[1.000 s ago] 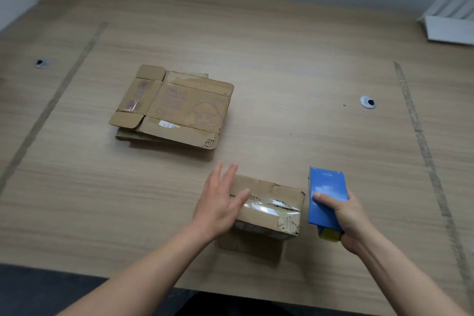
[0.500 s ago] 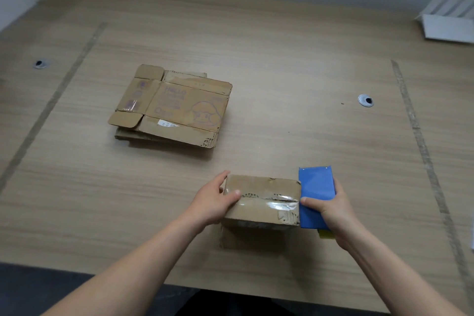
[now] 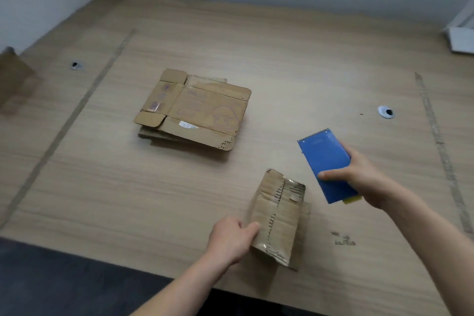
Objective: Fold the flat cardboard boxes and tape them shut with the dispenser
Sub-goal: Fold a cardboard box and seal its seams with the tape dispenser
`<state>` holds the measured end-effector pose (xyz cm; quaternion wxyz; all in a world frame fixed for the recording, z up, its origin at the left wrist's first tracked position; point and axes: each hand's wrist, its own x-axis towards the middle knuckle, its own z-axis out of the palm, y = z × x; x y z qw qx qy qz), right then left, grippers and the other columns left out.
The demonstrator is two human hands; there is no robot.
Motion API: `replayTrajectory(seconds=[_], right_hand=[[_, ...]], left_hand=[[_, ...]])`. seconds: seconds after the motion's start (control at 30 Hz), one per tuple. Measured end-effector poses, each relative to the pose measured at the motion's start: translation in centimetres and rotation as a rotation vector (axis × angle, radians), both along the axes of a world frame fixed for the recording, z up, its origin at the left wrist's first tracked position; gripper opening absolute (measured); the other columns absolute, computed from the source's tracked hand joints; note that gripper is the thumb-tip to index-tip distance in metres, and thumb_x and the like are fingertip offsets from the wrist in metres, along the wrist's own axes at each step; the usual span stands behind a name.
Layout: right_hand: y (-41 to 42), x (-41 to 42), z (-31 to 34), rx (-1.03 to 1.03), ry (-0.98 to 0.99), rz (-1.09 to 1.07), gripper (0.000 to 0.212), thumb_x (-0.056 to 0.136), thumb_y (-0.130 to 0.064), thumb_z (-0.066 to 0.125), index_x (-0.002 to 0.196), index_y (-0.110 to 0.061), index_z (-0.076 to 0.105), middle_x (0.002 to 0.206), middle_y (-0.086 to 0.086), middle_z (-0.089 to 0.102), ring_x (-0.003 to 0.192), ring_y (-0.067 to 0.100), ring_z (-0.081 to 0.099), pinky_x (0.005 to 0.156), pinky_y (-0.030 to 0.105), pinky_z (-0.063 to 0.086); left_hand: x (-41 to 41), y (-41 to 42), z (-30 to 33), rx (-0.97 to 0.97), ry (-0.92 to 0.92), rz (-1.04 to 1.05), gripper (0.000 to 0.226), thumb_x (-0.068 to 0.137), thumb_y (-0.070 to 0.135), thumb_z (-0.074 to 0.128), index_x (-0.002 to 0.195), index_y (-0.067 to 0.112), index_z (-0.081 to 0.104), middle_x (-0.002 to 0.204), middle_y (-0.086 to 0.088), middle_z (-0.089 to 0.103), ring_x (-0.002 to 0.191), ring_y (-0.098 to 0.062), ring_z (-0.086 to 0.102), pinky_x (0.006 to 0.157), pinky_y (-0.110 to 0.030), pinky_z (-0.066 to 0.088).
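A small folded cardboard box (image 3: 278, 215) stands on the wooden table (image 3: 307, 59) near its front edge, with clear tape along a torn seam on top. My left hand (image 3: 230, 238) grips the box's near left corner, thumb on its top face. To the right and a little above the table, my right hand (image 3: 359, 179) holds the blue tape dispenser (image 3: 327, 164), apart from the box. A stack of flat cardboard boxes (image 3: 195, 110) with a mushroom drawing lies at the table's middle.
Two round cable holes (image 3: 385, 111) (image 3: 76, 65) sit in the table at right and left. A white rack (image 3: 461, 36) stands at the far right corner. A brown cardboard piece (image 3: 12, 79) shows at the left edge. Tape residue (image 3: 343, 238) marks the table near the front.
The box has been turned about a quarter turn, its taped seam now running away from me. My right hand lifted the dispenser off the box's end, to the right. The camera shifted.
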<state>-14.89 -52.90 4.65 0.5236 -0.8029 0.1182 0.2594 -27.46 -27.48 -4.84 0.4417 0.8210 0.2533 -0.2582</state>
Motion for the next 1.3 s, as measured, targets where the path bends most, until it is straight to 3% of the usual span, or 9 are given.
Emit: replayTrajectory(seconds=[0.1, 0.3, 0.37, 0.47, 0.57, 0.67, 0.9, 1.13, 1.3], right_hand=[[-0.7, -1.8, 2.3, 0.031, 0.077, 0.138, 0.078, 0.053, -0.021, 0.082, 0.122, -0.047, 0.058, 0.102, -0.001, 0.070, 0.086, 0.023, 0.068, 0.049, 0.022, 0.050], [-1.4, -4.4, 2.4, 0.131, 0.137, 0.292, 0.082, 0.050, -0.024, 0.087, 0.124, -0.050, 0.062, 0.112, 0.000, 0.072, 0.095, 0.022, 0.070, 0.078, 0.036, 0.057], [-1.7, -4.7, 2.9, 0.230, 0.167, 0.307, 0.084, 0.047, -0.022, 0.087, 0.127, -0.041, 0.064, 0.110, 0.005, 0.073, 0.090, 0.022, 0.070, 0.073, 0.034, 0.056], [-1.8, -4.7, 3.8, 0.372, 0.205, 0.353, 0.088, 0.047, -0.015, 0.085, 0.131, -0.021, 0.062, 0.103, 0.011, 0.073, 0.083, 0.023, 0.070, 0.066, 0.032, 0.057], [-1.4, -4.5, 4.5, 0.434, 0.217, 0.407, 0.086, 0.050, -0.012, 0.084, 0.133, -0.016, 0.061, 0.107, 0.015, 0.071, 0.086, 0.026, 0.069, 0.066, 0.033, 0.057], [-1.1, -4.3, 4.9, 0.445, 0.219, 0.455, 0.083, 0.053, -0.012, 0.085, 0.133, -0.020, 0.062, 0.114, 0.018, 0.069, 0.093, 0.029, 0.068, 0.071, 0.035, 0.057], [-0.6, -4.6, 4.8, 0.423, 0.230, 0.515, 0.079, 0.056, -0.015, 0.084, 0.132, -0.022, 0.063, 0.117, 0.017, 0.068, 0.096, 0.027, 0.066, 0.072, 0.034, 0.056], [-0.3, -4.4, 4.5, 0.364, 0.260, 0.553, 0.083, 0.055, -0.017, 0.086, 0.133, -0.033, 0.062, 0.120, 0.016, 0.067, 0.098, 0.028, 0.066, 0.074, 0.036, 0.056], [-0.2, -4.0, 4.4, 0.434, 0.293, 0.540, 0.079, 0.054, -0.013, 0.085, 0.129, -0.031, 0.066, 0.112, 0.013, 0.070, 0.092, 0.026, 0.067, 0.071, 0.035, 0.057]], left_hand=[[-0.1, -1.4, -0.3, 0.004, -0.034, -0.047, 0.053, 0.066, 0.062, 0.048, 0.054, 0.010, 0.048, 0.064, -0.023, 0.061, 0.065, -0.036, 0.068, 0.058, -0.044, 0.055], [0.8, -0.6, 2.3, 0.101, -0.252, -0.059, 0.043, 0.090, 0.041, 0.064, 0.061, 0.012, 0.053, 0.060, 0.000, 0.058, 0.061, -0.018, 0.052, 0.059, -0.032, 0.037], [1.8, -0.1, 3.9, -0.132, -0.381, 0.136, 0.030, 0.094, 0.028, 0.064, 0.068, 0.011, 0.060, 0.064, -0.003, 0.061, 0.061, -0.019, 0.056, 0.059, -0.031, 0.045], [3.9, -1.2, 6.4, -0.699, -0.132, 0.350, 0.027, 0.102, 0.029, 0.051, 0.096, 0.006, 0.064, 0.083, -0.009, 0.065, 0.066, -0.020, 0.063, 0.058, -0.029, 0.050], [5.0, -2.2, 7.7, -0.938, 0.150, 0.206, 0.053, 0.101, 0.051, 0.040, 0.117, 0.006, 0.063, 0.100, -0.012, 0.069, 0.081, -0.025, 0.069, 0.066, -0.032, 0.054], [5.1, -2.7, 8.3, -1.065, 0.180, 0.160, 0.048, 0.103, 0.048, 0.039, 0.108, 0.010, 0.067, 0.093, -0.009, 0.070, 0.079, -0.024, 0.068, 0.070, -0.033, 0.053], [4.7, -2.9, 8.3, -0.994, 0.040, 0.161, 0.028, 0.091, -0.006, 0.047, 0.084, 0.007, 0.071, 0.067, -0.009, 0.059, 0.056, -0.016, 0.056, 0.059, -0.029, 0.053], [5.1, -1.8, 8.0, -0.853, -0.024, 0.242, 0.021, 0.100, 0.012, 0.053, 0.080, 0.009, 0.059, 0.064, -0.007, 0.062, 0.054, -0.017, 0.057, 0.052, -0.028, 0.052], [5.0, -1.2, 8.3, -0.996, 0.084, 0.177, 0.025, 0.103, 0.029, 0.050, 0.097, 0.009, 0.063, 0.085, -0.011, 0.068, 0.068, -0.021, 0.066, 0.066, -0.035, 0.054]])
